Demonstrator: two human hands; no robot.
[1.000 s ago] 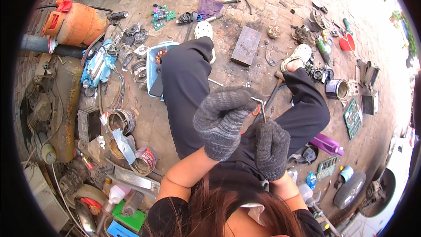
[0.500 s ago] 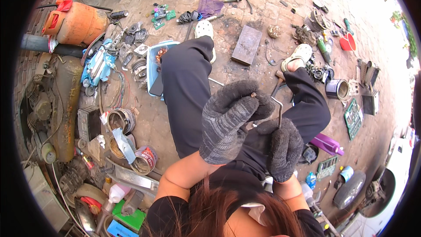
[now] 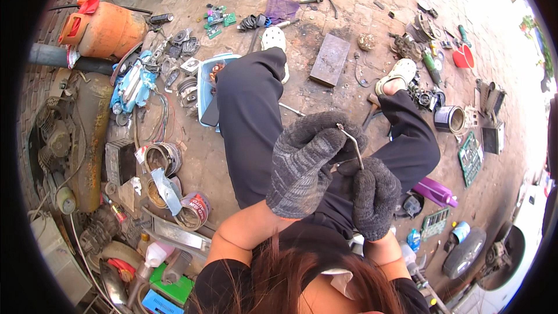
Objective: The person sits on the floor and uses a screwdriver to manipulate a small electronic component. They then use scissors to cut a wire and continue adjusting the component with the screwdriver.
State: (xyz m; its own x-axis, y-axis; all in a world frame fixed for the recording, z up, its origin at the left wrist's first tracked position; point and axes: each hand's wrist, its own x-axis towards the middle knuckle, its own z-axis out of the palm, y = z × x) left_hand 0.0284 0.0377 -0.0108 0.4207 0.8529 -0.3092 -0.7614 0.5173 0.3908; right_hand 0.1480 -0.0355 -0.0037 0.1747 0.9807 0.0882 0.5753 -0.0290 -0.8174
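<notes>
My left hand (image 3: 303, 166), in a grey knit glove, is closed, pinching a small brownish piece (image 3: 339, 126) too tiny to make out. Close by on the right, my right hand (image 3: 376, 200), also gloved, grips a thin bent metal rod (image 3: 356, 149) shaped like a hex key. The rod's bent tip reaches the left fingertips and seems to touch the small piece. Both hands are raised above my lap. Beyond them, a dark rectangular metal block (image 3: 330, 60) lies on the paving between my feet. A hammer (image 3: 372, 107) is beside my right leg.
A blue basin (image 3: 205, 96) stands beside my left leg. Farther left are an orange gas cylinder (image 3: 110, 29), open tins (image 3: 193, 209) and machine parts. On the right lie a paint tin (image 3: 449, 118), a green circuit board (image 3: 470, 159), a purple bottle (image 3: 435, 191) and a red cup (image 3: 463, 56).
My right hand has tilted the metal rod leftward, bringing its bent tip to the small piece in my left fingers. The left hand has barely moved.
</notes>
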